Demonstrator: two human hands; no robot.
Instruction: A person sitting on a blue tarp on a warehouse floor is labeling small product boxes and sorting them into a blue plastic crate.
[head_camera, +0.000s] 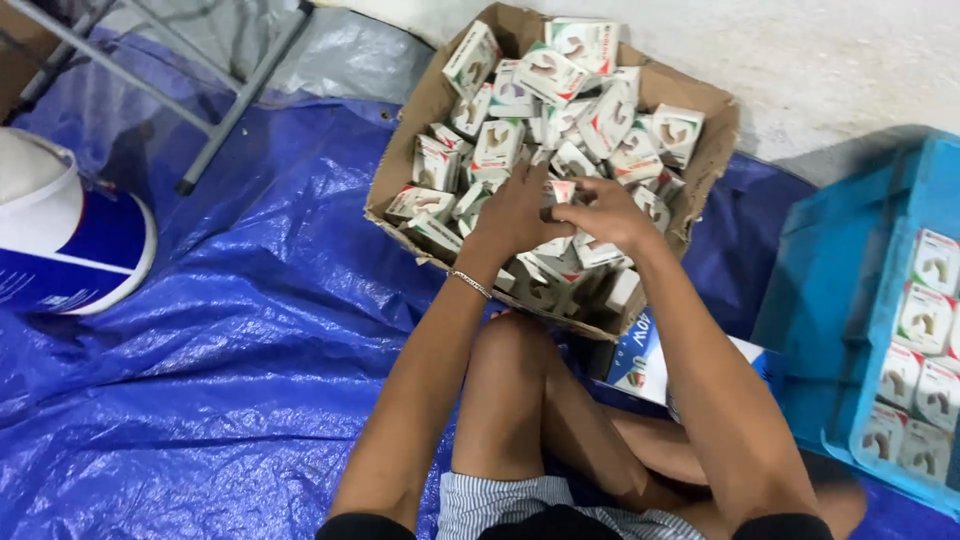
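A brown cardboard box (712, 140) lies on the floor ahead of me, heaped with several small white boxes (497, 142) printed in green and red. Both my hands are inside it, near its front. My left hand (512, 213) rests on the pile with a thin bracelet at the wrist. My right hand (606, 213) meets it from the right. Together the fingers pinch one small white box (563, 190) between them. My bent knee (510, 340) sits just in front of the cardboard box.
A blue tarp (230, 330) covers the floor. A blue plastic crate (850, 300) at the right holds rows of the same small boxes. A white and blue bucket (70, 240) stands at the left, metal legs (230, 100) behind it. A flat blue-white carton (640, 360) lies by my leg.
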